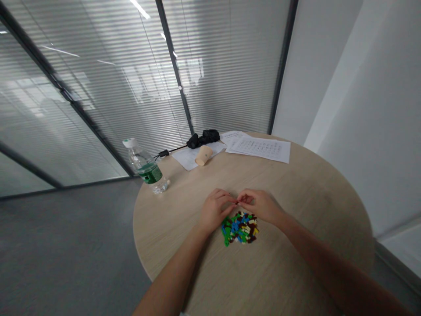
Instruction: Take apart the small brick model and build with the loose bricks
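Observation:
A flat pile of small toy building bricks (241,228) in green, blue, brown, white and yellow lies on the round wooden table (263,276). Just beyond the pile's far edge, my left hand (215,207) and my right hand (259,204) meet at the fingertips. Between them shows a tiny dark piece, apparently a brown brick (236,202). The fingers of both hands are closed in a pinch around it. Its exact shape is too small to make out.
A clear bottle (149,171) with a green label stands at the table's left edge. Farther back, a paper cup (203,155) lies on its side by a black bundle (203,138) with a cable. Printed sheets (259,148) lie at the back right. Glass panels with blinds (230,66) rise behind.

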Motion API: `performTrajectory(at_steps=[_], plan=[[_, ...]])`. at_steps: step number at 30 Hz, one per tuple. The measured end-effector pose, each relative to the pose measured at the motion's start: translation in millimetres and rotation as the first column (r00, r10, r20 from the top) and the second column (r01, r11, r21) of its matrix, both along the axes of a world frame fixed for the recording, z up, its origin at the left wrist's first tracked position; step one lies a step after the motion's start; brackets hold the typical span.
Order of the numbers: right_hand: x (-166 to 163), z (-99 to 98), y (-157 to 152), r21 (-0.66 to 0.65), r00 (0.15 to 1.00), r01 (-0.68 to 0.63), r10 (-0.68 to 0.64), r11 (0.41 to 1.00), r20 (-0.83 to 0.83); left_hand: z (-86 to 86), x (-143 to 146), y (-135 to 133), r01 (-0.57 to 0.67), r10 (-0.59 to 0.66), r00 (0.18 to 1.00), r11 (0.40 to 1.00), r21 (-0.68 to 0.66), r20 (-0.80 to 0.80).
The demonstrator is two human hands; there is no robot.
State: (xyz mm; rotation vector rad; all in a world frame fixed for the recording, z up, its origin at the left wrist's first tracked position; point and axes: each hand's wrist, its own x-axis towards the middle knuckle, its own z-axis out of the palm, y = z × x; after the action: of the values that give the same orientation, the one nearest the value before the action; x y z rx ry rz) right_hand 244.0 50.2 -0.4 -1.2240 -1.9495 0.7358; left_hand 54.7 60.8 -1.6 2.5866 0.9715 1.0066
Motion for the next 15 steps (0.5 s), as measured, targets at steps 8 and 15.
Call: performTrajectory(at_steps=[8, 15], plan=[[-2.6, -1.4, 1.2, -0.037, 0.995, 0.006, -0.009, 0.999, -0.096, 0.4, -0.7, 0.0, -0.005, 0.005, 0.999, 1.0, 0.019, 0.033], [-4.5, -3.2, 2.6, -0.146, 0.969, -0.006, -0.03, 0.989, -0.243, 0.1, -1.3, 0.3, 0.026, -0.028, 0.999, 0.998, 0.051, 0.035]])
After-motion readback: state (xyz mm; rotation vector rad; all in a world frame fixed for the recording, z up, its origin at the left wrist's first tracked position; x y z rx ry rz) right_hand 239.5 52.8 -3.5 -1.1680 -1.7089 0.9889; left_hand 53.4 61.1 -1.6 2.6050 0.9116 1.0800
